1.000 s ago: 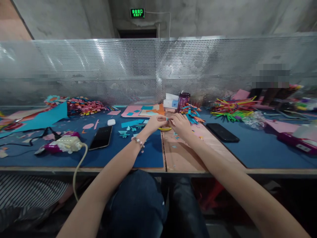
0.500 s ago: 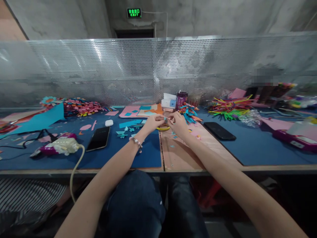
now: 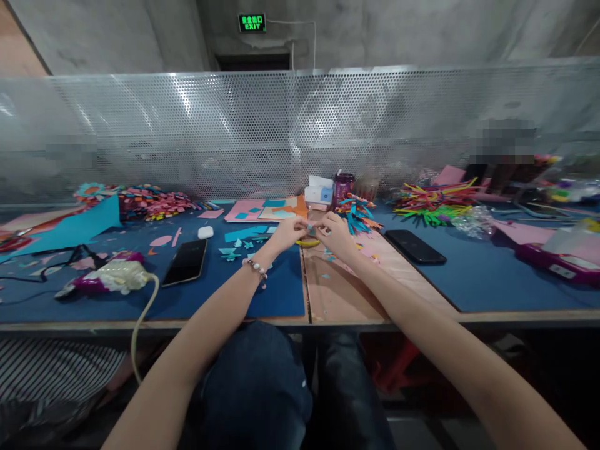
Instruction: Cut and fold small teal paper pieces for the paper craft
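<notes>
A small blue paper piece (image 3: 311, 230) is showing between the left hand (image 3: 291, 232) and the right hand (image 3: 335, 233), whose fingertips are pinching it together. A yellow rounded object (image 3: 309, 244) is lying nearby; blue paper shapes (image 3: 229, 254) are resting leftward on a blue mat (image 3: 281, 301).

Lit sign (image 3: 252, 23) high on grey wall (image 3: 365, 31), green text "EXIT", Chinese line "安全出口" above it, blue mark on white box (image 3: 317, 194) too small to read
</notes>
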Available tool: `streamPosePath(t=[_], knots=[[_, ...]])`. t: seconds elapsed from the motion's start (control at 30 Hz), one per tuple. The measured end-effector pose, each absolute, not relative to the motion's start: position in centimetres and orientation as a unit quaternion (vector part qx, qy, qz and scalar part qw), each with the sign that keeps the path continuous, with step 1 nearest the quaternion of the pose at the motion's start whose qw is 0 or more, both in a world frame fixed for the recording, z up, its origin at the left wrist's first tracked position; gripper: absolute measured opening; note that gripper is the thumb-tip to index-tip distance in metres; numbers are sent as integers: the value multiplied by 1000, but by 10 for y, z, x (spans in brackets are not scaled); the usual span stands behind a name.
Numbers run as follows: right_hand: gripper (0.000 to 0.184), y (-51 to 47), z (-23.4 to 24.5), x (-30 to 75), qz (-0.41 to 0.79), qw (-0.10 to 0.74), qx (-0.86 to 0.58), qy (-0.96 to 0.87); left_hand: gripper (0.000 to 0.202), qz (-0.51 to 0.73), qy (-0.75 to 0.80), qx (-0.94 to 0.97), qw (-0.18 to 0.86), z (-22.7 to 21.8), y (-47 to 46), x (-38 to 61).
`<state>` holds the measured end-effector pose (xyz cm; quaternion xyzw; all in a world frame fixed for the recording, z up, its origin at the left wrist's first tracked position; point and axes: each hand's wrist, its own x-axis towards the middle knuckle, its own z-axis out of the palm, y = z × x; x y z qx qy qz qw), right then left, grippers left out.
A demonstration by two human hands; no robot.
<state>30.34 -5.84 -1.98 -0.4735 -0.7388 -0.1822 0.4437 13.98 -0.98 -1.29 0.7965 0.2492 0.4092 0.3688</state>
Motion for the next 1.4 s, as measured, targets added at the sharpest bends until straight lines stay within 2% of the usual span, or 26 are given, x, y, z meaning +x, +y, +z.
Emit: streamPosePath(t=[0.2, 0.4, 0.53, 0.67, 0.73, 0.83, 0.9, 0.97, 1.07, 1.13, 1.4], knots=[[10, -57, -19, 306, -211, 440, -476, -732, 18, 399, 339, 731, 437, -13, -18, 140], [12, -58, -20, 306, -317, 326, -442, -773, 31, 293, 266, 628, 670, -4, -23, 142], [15, -61, -19, 304, -370, 267, -425, -782, 33, 304, 258, 621, 675, -4, -24, 144], [20, -66, -16, 302, -356, 253, -411, -800, 27, 355, 254, 643, 629, -9, -23, 142], [22, -67, -15, 301, -334, 277, -411, -802, 26, 373, 249, 662, 601, -10, -23, 141], [23, -65, -14, 302, -272, 382, -446, -762, 30, 368, 253, 692, 567, -9, -23, 140], [23, -62, -13, 304, -199, 462, -479, -719, 35, 353, 262, 709, 551, -8, -23, 140], [24, -60, -11, 307, -96, 503, -496, -701, 38, 339, 269, 728, 532, -9, -23, 140], [25, -61, -9, 311, 69, 515, -491, -699, 39, 330, 268, 751, 506, -11, -22, 140], [25, -62, -7, 312, 138, 524, -489, -684, 38, 327, 265, 758, 498, -12, -22, 140], [31, -57, -11, 315, 232, 524, -479, -665, 35, 322, 261, 767, 490, -11, -23, 139]])
